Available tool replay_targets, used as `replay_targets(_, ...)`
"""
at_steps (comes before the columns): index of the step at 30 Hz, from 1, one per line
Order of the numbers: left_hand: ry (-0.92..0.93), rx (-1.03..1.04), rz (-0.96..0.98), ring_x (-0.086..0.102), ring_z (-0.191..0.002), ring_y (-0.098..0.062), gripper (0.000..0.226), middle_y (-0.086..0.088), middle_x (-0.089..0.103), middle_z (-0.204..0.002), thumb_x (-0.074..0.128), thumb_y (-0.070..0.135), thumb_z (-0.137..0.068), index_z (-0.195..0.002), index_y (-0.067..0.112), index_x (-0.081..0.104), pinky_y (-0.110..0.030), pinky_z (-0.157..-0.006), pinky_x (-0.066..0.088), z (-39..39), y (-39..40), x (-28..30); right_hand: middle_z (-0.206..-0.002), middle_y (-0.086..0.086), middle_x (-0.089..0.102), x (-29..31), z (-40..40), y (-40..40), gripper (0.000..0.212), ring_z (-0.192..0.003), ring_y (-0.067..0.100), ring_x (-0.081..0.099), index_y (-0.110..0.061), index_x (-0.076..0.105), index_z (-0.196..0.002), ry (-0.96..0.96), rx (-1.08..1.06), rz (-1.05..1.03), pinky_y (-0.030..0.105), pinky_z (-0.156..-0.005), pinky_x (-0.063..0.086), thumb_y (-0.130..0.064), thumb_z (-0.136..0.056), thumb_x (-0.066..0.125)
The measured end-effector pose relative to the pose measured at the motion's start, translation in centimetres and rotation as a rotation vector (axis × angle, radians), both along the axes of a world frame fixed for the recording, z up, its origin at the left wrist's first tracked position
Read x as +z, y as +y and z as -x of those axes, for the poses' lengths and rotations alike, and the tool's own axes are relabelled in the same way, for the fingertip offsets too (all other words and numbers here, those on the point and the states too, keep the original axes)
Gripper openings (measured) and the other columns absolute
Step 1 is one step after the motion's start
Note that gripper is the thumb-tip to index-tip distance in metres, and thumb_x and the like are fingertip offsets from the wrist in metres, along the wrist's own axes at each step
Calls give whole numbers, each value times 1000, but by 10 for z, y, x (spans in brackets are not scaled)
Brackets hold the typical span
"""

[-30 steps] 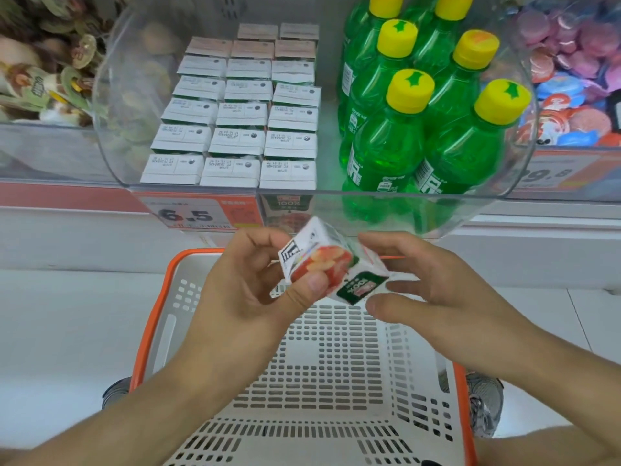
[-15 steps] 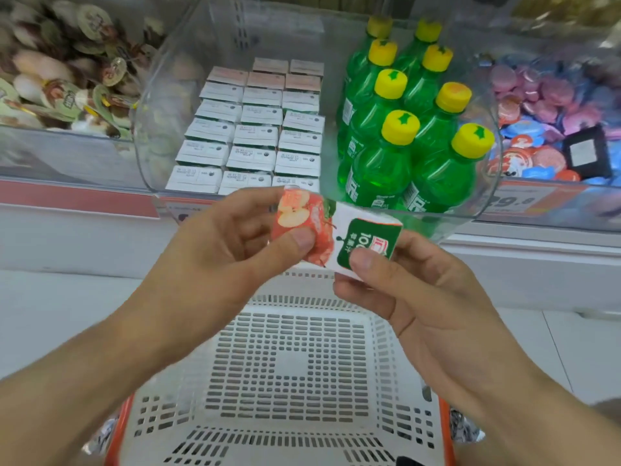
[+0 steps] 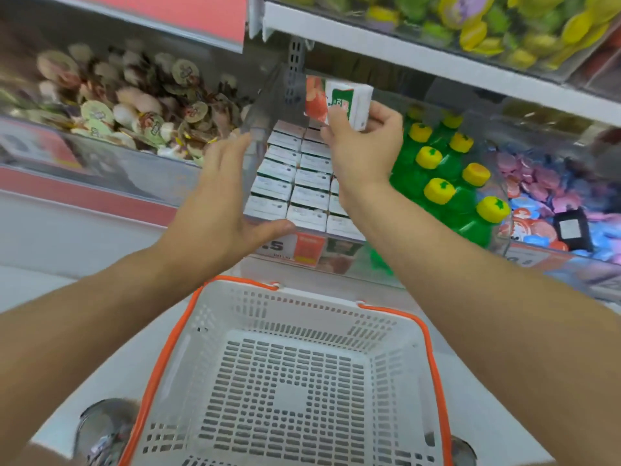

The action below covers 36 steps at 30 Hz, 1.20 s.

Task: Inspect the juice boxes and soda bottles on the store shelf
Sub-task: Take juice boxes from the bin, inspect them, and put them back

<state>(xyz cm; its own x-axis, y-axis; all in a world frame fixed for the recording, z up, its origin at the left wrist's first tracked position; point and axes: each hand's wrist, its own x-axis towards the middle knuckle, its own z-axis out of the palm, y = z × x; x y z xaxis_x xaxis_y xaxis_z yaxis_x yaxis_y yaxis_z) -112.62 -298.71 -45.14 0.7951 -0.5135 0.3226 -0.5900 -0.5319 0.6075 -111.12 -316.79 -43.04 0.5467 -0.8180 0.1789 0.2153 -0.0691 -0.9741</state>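
Far left, a clear bin (image 3: 100, 153) holds a heap of small round-lidded snack cups (image 3: 141, 105); their printing is blurred and unreadable, and the bin runs out of view at the left edge. A red price strip (image 3: 84, 193) below it shows no legible figure.

The left hand (image 3: 221, 203) is raised in front of the centre bin (image 3: 258, 105), fingers straight and spread, thumb out, holding nothing; its fingertips lie over the bin's clear curved wall, but whether they touch it cannot be told. The hand hides the left part of the price tag (image 3: 295, 247), of which only ".5" reads.

Inside the centre bin, juice boxes (image 3: 295, 183) stand in tight rows, white tops up; the right forearm covers part of the right-hand row. The right hand (image 3: 363, 153) is lifted above these rows and pinches one juice box (image 3: 339, 100) between thumb and curled fingers, clear of the packed boxes, its red fruit picture and green label facing the camera; the label text is too blurred to read.

To the right, in the same bin, green soda bottles (image 3: 443, 183) with yellow caps stand upright, partly behind the right arm. Further right, another bin (image 3: 551, 203) holds pink and blue round-lidded cups and a small black item that cannot be identified.

Below, a white basket (image 3: 289, 381) with an orange rim is cut off by the bottom edge.
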Motion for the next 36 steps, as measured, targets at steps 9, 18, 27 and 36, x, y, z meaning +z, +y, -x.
replay_targets(9, 24, -61, 83, 33, -136, -16, 108, -2, 34, -150, 69, 62, -64, -151, 13, 26, -25, -107, 32, -8, 5, -11, -129, 8, 62, -9, -81, -33, 43, -114, 24, 61, -14, 58, -131, 491, 139, 592, 22, -84, 44, -15, -90, 72)
replay_targets(18, 29, -50, 143, 32, -133, -8, 109, 4, 32, -149, 79, 56, -64, -151, 20, 25, -17, -98, 30, -12, 4, -16, -135, 8, 61, 7, -107, -45, 39, -122, 25, 58, -14, 61, -131, 896, 341, 976, 29, -102, 46, -26, -95, 67)
replay_targets(27, 44, -43, 161, 38, -129, -9, 107, 6, 35, -144, 80, 55, -65, -151, 24, 24, -21, -94, 37, -10, 2, -18, -129, 7, 62, 10, -91, -46, 32, -116, 24, 60, -14, 62, -128, 835, 342, 1028, 27, -95, 47, -24, -98, 62)
replay_targets(36, 60, -38, 134, 40, -129, -14, 109, 4, 32, -149, 80, 53, -68, -153, 22, 19, -26, -93, 40, -6, 3, -16, -85, -9, 72, 28, 45, -18, 14, -76, 3, 66, -21, 74, -97, 679, 634, 1125, 8, -68, 49, -29, -86, 78)
